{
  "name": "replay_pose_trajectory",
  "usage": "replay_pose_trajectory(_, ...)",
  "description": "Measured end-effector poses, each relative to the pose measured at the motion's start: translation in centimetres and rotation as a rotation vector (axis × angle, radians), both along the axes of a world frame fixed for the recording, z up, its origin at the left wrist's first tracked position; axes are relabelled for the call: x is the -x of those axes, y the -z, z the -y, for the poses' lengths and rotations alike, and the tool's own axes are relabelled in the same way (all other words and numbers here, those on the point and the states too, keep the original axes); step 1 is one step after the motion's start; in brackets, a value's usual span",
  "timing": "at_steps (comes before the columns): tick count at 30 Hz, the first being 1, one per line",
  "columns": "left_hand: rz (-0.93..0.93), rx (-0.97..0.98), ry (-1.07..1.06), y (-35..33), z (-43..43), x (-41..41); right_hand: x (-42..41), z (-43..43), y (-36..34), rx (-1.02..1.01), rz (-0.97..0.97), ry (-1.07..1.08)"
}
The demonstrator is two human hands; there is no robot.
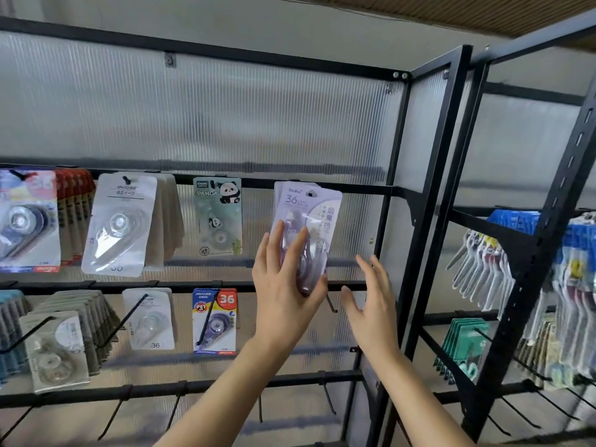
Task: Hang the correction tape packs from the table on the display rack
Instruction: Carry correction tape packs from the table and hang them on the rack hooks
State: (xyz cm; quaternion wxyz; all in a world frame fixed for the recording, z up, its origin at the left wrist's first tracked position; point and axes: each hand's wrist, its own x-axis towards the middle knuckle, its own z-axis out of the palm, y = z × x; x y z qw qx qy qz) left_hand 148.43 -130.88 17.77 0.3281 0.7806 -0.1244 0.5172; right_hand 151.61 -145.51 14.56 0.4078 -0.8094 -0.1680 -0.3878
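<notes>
A small stack of pale purple correction tape packs (314,214) hangs at the upper rail of the black display rack (429,195), its hang hole at the rail's height. My left hand (283,285) holds the lower part of the stack, fingers spread on the front and thumb curled round the bottom right edge. My right hand (371,304) hovers open just right of the stack, touching nothing. Whether the packs sit on a hook is hidden behind them.
Other packs hang along the rails: a panda pack (217,217), white packs (119,224), a "36" pack (214,321). Bare hooks (330,303) stick out below my hands. A second rack (529,253) with blue and green goods stands at the right.
</notes>
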Motion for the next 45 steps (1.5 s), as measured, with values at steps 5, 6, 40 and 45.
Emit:
replay_pose_trajectory(5, -0.051, 0.03, -0.068, 0.6, 0.4, -0.4, 0.0, 0.2, 0.4, -0.017, 0.005, -0.005)
replay_pose_trajectory(6, -0.069, 0.034, -0.076, 0.5, 0.4, -0.7, 0.0, 0.2, 0.5, -0.016, 0.008, -0.006)
replay_pose_trajectory(40, -0.721, -0.364, -0.31, 9.6, -7.6, 7.5, 8.3, -4.2, 7.7, 0.255, -0.186, -0.071)
replay_pose_trajectory(45, -0.732, -0.296, -0.328, 10.6, -10.9, 14.3, 13.4, -7.6, 8.7, 0.302, -0.27, -0.175)
